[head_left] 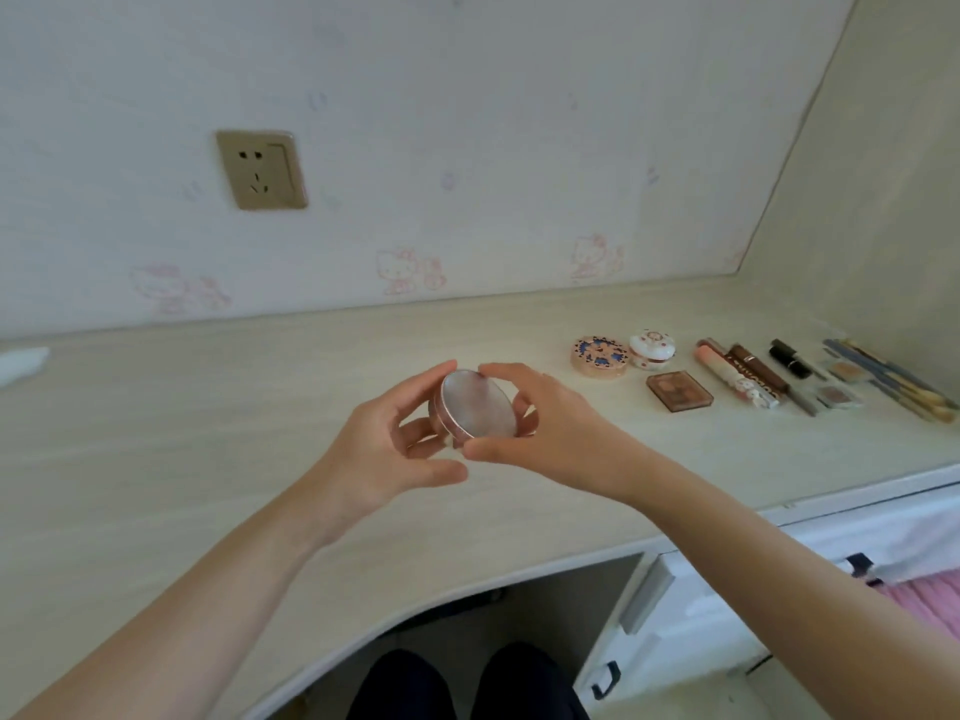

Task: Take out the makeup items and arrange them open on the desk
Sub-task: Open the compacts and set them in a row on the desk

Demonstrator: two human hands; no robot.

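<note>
At frame centre, above the pale counter (pixel 208 423), left hand (pixel 387 449) and right hand (pixel 540 426) curl fingers around a round rose-gold compact (pixel 475 405). Steadying the base while lifting the lid should open it cleanly.

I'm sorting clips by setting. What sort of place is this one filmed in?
Probably a bedroom at home, at a built-in desk. The wall has cartoon-cat wallpaper, makeup items are lined up on the desk, and pink fabric, possibly bedding, shows at the lower right.
</note>
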